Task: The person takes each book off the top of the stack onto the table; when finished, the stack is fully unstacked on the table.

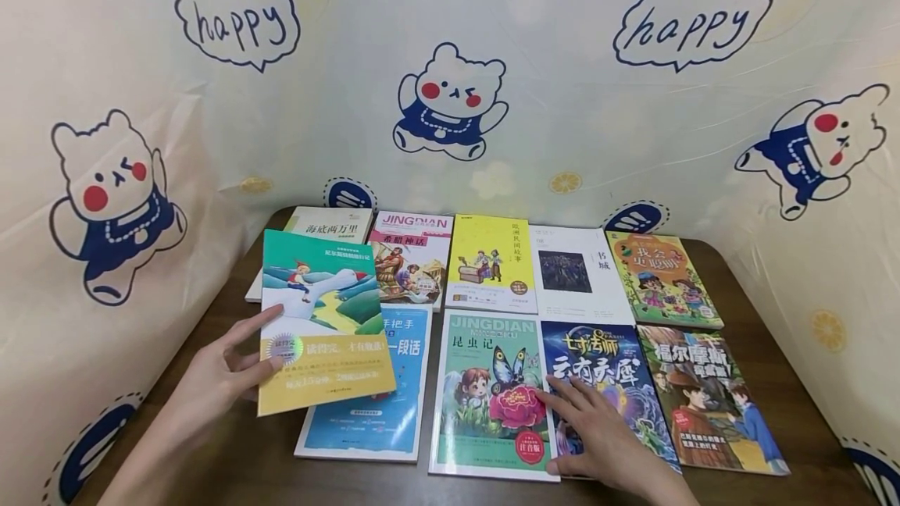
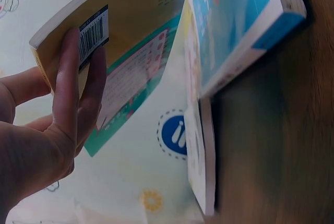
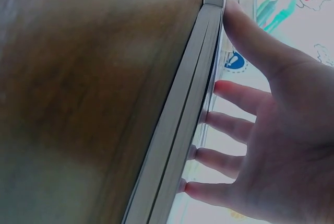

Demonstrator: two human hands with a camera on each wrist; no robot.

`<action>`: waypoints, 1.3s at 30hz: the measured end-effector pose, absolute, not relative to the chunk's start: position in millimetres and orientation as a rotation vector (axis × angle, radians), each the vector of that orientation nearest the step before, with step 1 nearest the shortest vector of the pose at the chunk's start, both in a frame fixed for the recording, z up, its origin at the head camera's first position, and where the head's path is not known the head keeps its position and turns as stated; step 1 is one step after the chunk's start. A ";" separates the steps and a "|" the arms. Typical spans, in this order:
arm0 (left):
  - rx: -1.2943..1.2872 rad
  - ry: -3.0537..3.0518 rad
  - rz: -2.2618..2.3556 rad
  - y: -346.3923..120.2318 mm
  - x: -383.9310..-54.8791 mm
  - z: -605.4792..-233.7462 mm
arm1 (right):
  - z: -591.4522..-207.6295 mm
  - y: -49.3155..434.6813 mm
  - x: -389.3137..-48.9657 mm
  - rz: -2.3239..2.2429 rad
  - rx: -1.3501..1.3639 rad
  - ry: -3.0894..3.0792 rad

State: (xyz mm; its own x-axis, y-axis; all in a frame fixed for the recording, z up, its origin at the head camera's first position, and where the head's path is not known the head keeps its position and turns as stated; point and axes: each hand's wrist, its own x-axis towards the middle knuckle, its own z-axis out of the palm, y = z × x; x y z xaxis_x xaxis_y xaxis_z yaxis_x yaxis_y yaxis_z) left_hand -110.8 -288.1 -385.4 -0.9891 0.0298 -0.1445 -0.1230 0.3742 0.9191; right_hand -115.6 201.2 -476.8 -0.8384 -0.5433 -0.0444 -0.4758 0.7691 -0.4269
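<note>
My left hand (image 1: 221, 365) grips a picture-covered paperback book (image 1: 330, 315), green above and yellow below, at its left edge. The book is tilted and held up over a blue book (image 1: 366, 428), hiding part of it. In the left wrist view, fingers (image 2: 68, 83) lie across its back cover by the barcode. My right hand (image 1: 605, 436) is spread over a dark blue book (image 1: 598, 346), thumb and index finger reaching to the right edge of a green book (image 1: 485, 350) with a butterfly. The right wrist view shows extended fingertips (image 3: 190, 153) on a cover.
Behind stand a cream book (image 1: 323, 221), a red-and-white book (image 1: 411, 256), a yellow book (image 1: 492, 256), a white book (image 1: 598, 287) and an orange-green book (image 1: 664, 279), lying in a row. A detective-picture book (image 1: 724, 412) lies front right. A printed cloth (image 1: 548, 100) surrounds the brown table (image 1: 766, 358).
</note>
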 end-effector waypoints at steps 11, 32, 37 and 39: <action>-0.130 2.494 1.676 -315.9 -106.6 -389.1 | -476.3 200.7 -115.1 -0.595 -0.794 2.797; 0.030 2.345 1.567 -392.5 -103.9 -399.6 | -477.1 200.9 -115.8 -0.605 -0.756 2.777; 0.045 2.415 1.511 -403.6 -100.6 -401.1 | -475.2 200.2 -115.5 -0.602 -0.749 2.775; 0.086 2.471 1.445 -408.3 -99.3 -401.1 | -474.4 200.2 -115.4 -0.600 -0.749 2.774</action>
